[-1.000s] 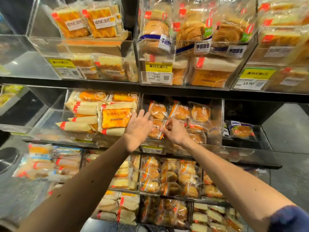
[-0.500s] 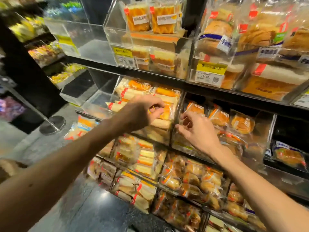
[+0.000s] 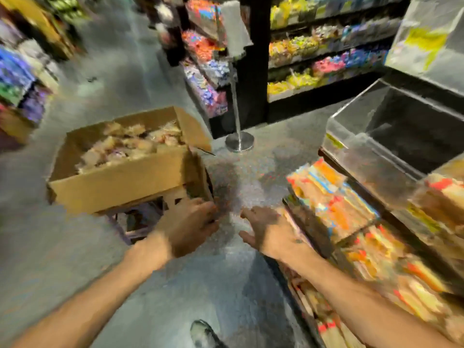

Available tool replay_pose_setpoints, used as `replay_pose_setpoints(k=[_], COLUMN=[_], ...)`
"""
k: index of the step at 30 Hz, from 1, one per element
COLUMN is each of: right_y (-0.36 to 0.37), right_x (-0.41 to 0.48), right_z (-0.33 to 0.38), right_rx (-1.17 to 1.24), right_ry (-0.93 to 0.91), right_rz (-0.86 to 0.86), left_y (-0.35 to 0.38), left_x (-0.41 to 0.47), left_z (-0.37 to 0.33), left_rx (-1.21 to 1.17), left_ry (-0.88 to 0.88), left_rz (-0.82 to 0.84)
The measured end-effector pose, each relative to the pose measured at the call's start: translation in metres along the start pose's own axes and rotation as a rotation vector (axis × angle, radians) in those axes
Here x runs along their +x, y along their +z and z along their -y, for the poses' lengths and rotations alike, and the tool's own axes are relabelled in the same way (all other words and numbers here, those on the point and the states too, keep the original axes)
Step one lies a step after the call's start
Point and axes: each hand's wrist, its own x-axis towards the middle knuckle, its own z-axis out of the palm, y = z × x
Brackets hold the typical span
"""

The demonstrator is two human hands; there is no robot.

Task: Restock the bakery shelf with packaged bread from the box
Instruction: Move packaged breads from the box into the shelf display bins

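neither hand has a grip on anything. the right hand (image 3: pixel 270 233) is spread, fingers apart and palm toward the floor. the left hand (image 3: pixel 189 226) hangs loosely bent with nothing in it, though motion blur smears its fingertips, so that reading is likely rather than certain. the left one is just beside the lower near corner of the cardboard box (image 3: pixel 118 183); the right is apart from it, over the floor (image 3: pixel 241 177).

the box stands open to the left, raised on something purplish beneath it, and is heaped with packaged bread (image 3: pixel 130 144) in clear wrappers. to the right, the bakery shelf (image 3: pixel 310 222) carries stacked packs, with a clear acrylic bin (image 3: pixel 364 146) above them.

the packs should be light and soft, the film slick and crinkly, and the bread inside easy to crush. i would take each by its sides or a sealed end, loosely, and several at once only if cradled rather than squeezed.
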Motion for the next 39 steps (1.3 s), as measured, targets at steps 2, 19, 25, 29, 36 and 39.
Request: replay_pose_setpoints(k=[2, 19, 25, 29, 36, 39], right_y=[0.023, 0.081, 0.112, 0.144, 0.213, 0.231], right_x=[0.051, 0.407, 0.560, 0.648, 0.734, 0.745], right_z=[0.040, 0.237, 0.257, 0.267, 0.288, 0.297], right_rx=[0.082, -0.014, 0.072, 0.227, 0.457, 0.575], right_ry=[-0.041, -0.203, -0.231, -0.062, 0.248, 0.408], right_rz=[0.057, 0.269, 0.319, 0.452, 0.788, 0.849], left_y=[0.002, -0.008, -0.001, 0.003, 0.019, 0.029], left_x=[-0.016, 0.039, 0.102, 0.141, 0.173, 0.172], left_z=[0.058, 0.409, 0.522, 0.589, 0.688, 0.720], left_rx=[0.036, -0.400, -0.753, -0.771, -0.382, -0.349], left_ry=[-0.121, -0.750, -1.017, -1.155, -1.261, -1.190], left_rz=[0.022, -0.090, -0.130, -0.172, 0.078, 0.277])
